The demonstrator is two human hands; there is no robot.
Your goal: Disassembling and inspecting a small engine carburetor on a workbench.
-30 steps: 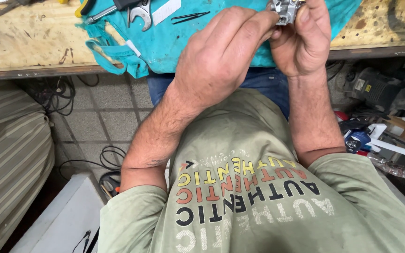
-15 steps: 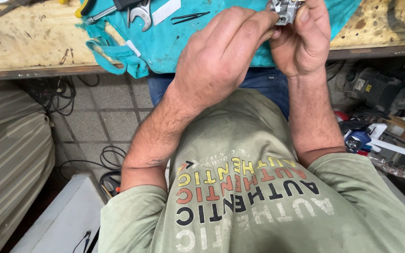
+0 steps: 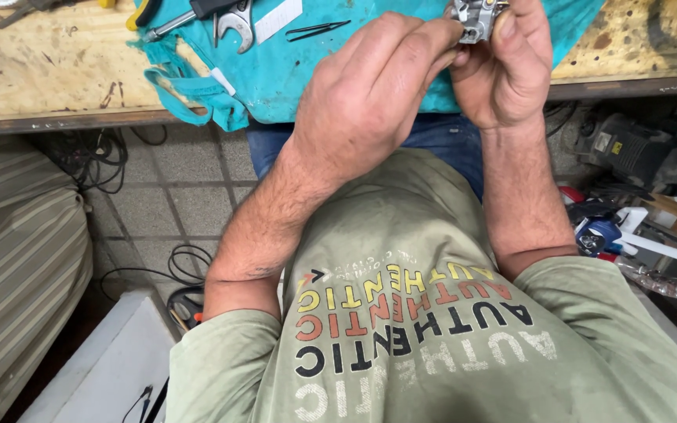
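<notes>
We hold the metal part (image 3: 476,17) above the teal cloth (image 3: 370,55) on the worktop (image 3: 41,70), right hand (image 3: 503,70) clamping it steady, left hand (image 3: 370,94) pinching its side.

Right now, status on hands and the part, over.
Both hands up over the teal cloth. Left hand and right hand pinch a small grey metal part. Wrench and tweezers lie clear.

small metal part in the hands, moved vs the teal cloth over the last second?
No. The small metal part sits at the same spot over the teal cloth, pinched between the left hand and right hand.
</notes>
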